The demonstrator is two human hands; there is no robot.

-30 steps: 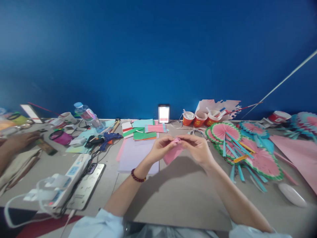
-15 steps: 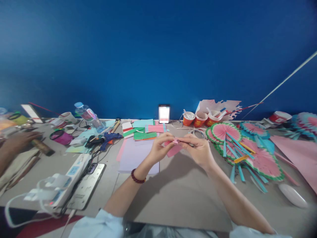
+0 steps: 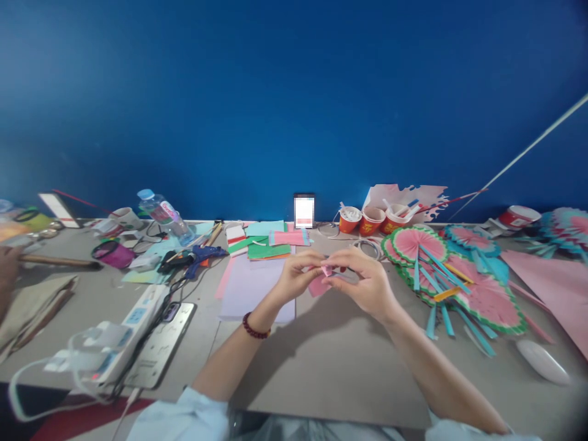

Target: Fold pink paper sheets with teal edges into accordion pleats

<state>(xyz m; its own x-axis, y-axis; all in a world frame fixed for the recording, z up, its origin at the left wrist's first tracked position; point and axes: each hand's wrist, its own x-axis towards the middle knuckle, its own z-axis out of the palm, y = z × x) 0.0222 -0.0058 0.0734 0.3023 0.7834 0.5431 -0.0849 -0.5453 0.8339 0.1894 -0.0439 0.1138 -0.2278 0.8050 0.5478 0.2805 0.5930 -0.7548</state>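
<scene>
A small piece of pink paper is held up over the grey table, between my two hands. My left hand pinches its left side; a dark beaded bracelet circles that wrist. My right hand has thumb and fingers curved around the paper's upper right part, where a folded bit shows at the fingertips. Fingers hide much of the paper. Behind my left hand lie lilac paper sheets, with green paper pieces and a pink-and-blue strip beyond them.
Watermelon-patterned paper fans and a white mouse lie at right. Red paper cups and a lit phone stand at the wall. Left are a power strip, a phone, a blue glue gun and another person's hand.
My right thumb has dropped away from its fingers, and the folded bit of paper shows more. At far left, the other person's hand has drawn back leftward, baring more of a wooden stick.
</scene>
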